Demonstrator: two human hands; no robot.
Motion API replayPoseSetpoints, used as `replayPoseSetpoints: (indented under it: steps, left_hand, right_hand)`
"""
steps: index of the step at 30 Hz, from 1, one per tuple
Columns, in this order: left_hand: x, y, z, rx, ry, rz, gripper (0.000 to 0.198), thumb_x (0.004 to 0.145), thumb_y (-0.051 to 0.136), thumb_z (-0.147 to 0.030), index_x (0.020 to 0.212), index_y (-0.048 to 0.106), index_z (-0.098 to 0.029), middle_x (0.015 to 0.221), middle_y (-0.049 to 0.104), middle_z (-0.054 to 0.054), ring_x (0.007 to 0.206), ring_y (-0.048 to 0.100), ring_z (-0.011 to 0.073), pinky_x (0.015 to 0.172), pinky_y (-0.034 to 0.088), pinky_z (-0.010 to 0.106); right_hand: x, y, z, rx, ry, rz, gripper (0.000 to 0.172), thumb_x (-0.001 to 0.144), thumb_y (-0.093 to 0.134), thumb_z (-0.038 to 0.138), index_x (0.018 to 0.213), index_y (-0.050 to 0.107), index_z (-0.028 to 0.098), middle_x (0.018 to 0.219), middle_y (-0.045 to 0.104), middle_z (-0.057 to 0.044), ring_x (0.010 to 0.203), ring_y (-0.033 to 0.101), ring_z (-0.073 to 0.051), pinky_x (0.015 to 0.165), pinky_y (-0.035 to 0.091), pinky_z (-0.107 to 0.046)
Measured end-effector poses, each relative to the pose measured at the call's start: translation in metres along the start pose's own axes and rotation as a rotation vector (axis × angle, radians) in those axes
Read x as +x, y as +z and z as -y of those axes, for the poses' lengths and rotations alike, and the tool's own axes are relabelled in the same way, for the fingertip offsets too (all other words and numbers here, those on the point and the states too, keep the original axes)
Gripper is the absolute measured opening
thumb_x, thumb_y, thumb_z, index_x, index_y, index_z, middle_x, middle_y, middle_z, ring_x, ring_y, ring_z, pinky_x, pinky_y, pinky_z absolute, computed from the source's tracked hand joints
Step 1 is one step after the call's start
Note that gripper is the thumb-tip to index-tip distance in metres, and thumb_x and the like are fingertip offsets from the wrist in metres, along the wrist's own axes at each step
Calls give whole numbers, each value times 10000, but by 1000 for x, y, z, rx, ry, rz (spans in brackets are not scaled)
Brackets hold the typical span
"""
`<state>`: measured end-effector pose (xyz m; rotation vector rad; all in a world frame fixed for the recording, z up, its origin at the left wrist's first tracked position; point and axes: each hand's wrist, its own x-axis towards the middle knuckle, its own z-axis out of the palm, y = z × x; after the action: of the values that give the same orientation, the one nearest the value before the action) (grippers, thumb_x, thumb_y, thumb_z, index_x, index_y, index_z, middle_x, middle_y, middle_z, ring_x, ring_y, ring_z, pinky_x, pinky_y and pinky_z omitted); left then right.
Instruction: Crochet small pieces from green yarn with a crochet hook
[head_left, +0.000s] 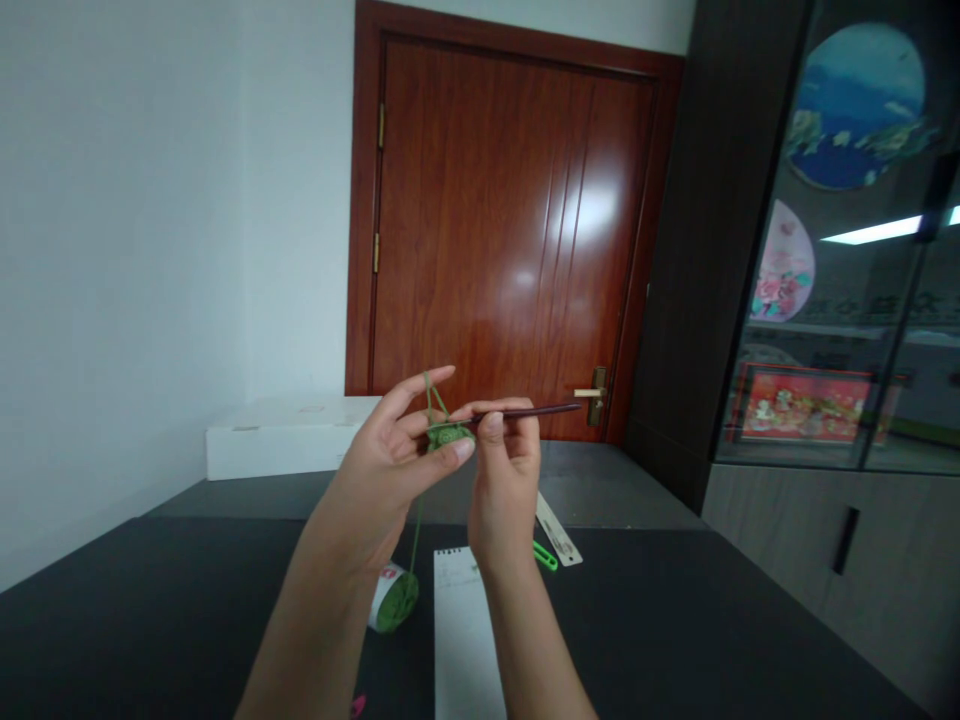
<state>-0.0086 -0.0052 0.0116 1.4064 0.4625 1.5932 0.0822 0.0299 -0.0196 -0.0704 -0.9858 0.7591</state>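
Above the table, my left hand (401,450) pinches a small green crochet piece (448,434) between thumb and fingers. Green yarn (429,395) loops over its raised index finger and runs down to a yarn ball (397,600) with a white label, lying behind my left forearm. My right hand (506,455) grips a crochet hook (540,410) by its dark brown handle, like a pencil. The hook's thin metal end points left and meets the top of the green piece; its very tip is hard to make out.
A spiral notepad (461,640) lies below my hands, partly behind my right forearm. Beyond it are a ruler (556,530) and a bright green tool handle (546,556). At the back left stands a white box (277,440). A small pink item (358,706) shows at the bottom edge.
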Motion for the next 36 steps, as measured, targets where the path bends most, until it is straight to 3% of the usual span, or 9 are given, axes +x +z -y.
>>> replayPoseSetpoints:
  steps: [4,9,16,23,29,33,36]
  left_hand:
    - [7,-6,2,38,-24,-22,616,754,833,-215,1322,613,-128,868,748,55,854,681,175,828,500,285]
    - [16,-16,10,19,-75,-1,676,676,868,-161,1300,614,-109,796,712,18,805,674,166,782,493,276]
    - [22,-25,19,133,15,12,593,686,853,-156,1241,648,-110,717,678,-16,708,621,121,731,478,248]
    - [23,-23,30,295,83,-46,482,705,799,-184,1164,671,-118,656,651,-30,614,578,128,641,460,265]
    - [9,-27,80,271,-28,-107,642,644,738,-141,1274,615,-123,621,638,-52,584,562,133,619,443,263]
    - [-20,-38,121,251,-130,-140,637,588,727,-141,1215,627,-85,569,619,-57,518,520,123,574,423,259]
    - [-42,-51,142,244,-198,-126,645,567,762,-179,1193,640,-85,543,603,-58,491,518,134,534,403,260]
  right_hand:
    - [6,-7,-2,5,85,-44,223,888,690,415,897,584,220,823,658,21,755,608,-124,738,464,-261]
    - [14,-16,-9,47,195,14,293,811,766,445,867,594,215,789,644,32,704,605,-122,709,464,-264]
    - [19,-28,-22,110,389,40,378,730,825,498,849,607,214,701,644,38,659,608,-130,636,471,-258]
    - [20,-46,-33,-40,377,74,430,740,778,573,888,584,218,711,650,25,631,582,-126,574,438,-242]
    - [-9,-86,-50,-208,499,29,475,682,789,605,833,565,214,680,600,45,571,523,-97,538,421,-222]
    - [-44,-125,-50,-417,620,91,501,710,717,661,849,615,191,690,641,5,602,609,-143,584,501,-282]
    - [-59,-163,-43,-678,660,146,440,726,760,567,868,678,158,738,696,-38,700,671,-189,652,543,-322]
